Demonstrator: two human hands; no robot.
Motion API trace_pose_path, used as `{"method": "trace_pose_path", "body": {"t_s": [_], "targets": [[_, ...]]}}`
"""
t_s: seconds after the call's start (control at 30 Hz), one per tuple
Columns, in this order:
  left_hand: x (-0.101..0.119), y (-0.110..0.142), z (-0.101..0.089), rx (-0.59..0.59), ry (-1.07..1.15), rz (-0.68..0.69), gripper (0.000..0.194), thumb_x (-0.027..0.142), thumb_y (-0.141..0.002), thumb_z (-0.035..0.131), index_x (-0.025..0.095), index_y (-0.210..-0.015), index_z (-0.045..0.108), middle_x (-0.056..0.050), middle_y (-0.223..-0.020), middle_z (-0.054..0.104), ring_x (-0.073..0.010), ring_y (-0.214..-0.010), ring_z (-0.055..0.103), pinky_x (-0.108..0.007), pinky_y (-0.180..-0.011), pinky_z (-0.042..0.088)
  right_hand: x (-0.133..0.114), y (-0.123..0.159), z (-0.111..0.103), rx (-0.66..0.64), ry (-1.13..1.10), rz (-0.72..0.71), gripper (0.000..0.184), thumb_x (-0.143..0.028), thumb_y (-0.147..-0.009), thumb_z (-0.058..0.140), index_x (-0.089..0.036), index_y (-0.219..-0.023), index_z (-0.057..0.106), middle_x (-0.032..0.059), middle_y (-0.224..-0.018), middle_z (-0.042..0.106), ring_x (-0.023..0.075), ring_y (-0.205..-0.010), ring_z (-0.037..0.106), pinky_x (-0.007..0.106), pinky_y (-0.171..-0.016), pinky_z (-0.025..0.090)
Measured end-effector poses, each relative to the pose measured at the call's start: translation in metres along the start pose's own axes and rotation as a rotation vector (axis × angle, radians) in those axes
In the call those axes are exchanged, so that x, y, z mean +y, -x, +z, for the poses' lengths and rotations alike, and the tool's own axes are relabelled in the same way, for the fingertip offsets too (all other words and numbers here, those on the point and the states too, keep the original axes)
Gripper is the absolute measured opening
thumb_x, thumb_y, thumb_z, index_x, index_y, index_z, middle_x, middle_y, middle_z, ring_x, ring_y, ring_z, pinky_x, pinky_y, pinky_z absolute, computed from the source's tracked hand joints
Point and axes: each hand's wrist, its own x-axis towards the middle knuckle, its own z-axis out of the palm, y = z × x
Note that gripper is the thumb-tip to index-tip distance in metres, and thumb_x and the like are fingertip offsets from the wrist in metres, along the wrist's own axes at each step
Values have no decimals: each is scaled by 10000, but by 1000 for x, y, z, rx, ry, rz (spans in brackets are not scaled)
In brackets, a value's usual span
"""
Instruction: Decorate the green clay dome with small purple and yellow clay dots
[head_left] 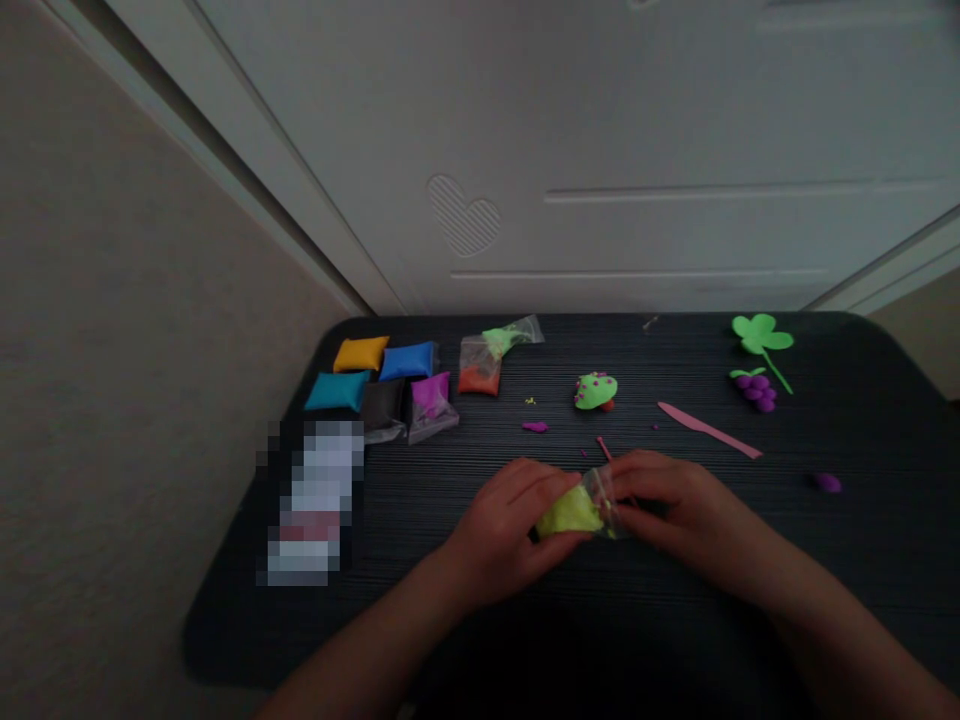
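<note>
Near the table's front middle, my left hand point(517, 515) grips a small clear bag of yellow modelling clay point(571, 512) by its filled end. My right hand point(667, 500) closes on the bag's loose plastic end, fingers pinched together. Just beyond the right fingers, the end of a thin pink stick point(604, 448) shows; the rest is hidden by the hand. Behind the hands sits a green clay piece point(597, 391) dotted with purple, with a red bit under its edge. A purple clay scrap point(535, 427) lies beyond my left hand.
At the left lie packets of yellow-orange point(361, 353), blue point(408, 361), teal point(337, 391), dark point(383, 408) and purple clay point(430, 397). Red point(478, 379) and green bags point(504, 341) lie behind. To the right are a pink plastic knife point(709, 430), green clay clover point(761, 334), purple grapes point(757, 391) and purple lump point(828, 483).
</note>
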Motion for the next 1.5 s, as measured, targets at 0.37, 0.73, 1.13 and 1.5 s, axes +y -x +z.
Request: {"method": "trace_pose_path", "body": {"t_s": [0.37,0.73,1.13,1.5], "targets": [[-1,-1,-4,17,-25,-50,460,291,-736,638,190,-1153,471,-71,-1023,622,-181,-932,568,-343,-801,478,-4,6,-6,191,-304,142,115,-314,-869,469,-226,-831,532,-3,-877,555,125,-835,539,265,-741,437],[1,-2,-5,24,-43,-64,449,303,-730,642,189,-1134,483,-74,-1007,626,-188,-918,577,-337,-785,481,4,9,-7,359,-741,-18,116,-248,-725,655,-231,-704,542,-17,-755,562,111,-706,530,251,-648,450],[-1,-2,-7,16,-74,-52,455,294,-735,635,190,-1145,468,-77,-1002,620,-186,-906,578,-338,-778,478,6,7,-7,424,-725,103,161,-226,-736,657,-283,-884,631,-11,-807,607,103,-728,560,234,-675,470],[2,-13,-17,-263,-171,-141,384,268,-748,583,183,-1120,541,-71,-1033,608,-230,-1016,489,-430,-912,394,3,2,0,255,-644,172,90,-280,-722,670,-211,-770,637,-13,-748,605,96,-694,548,222,-655,445]]}}
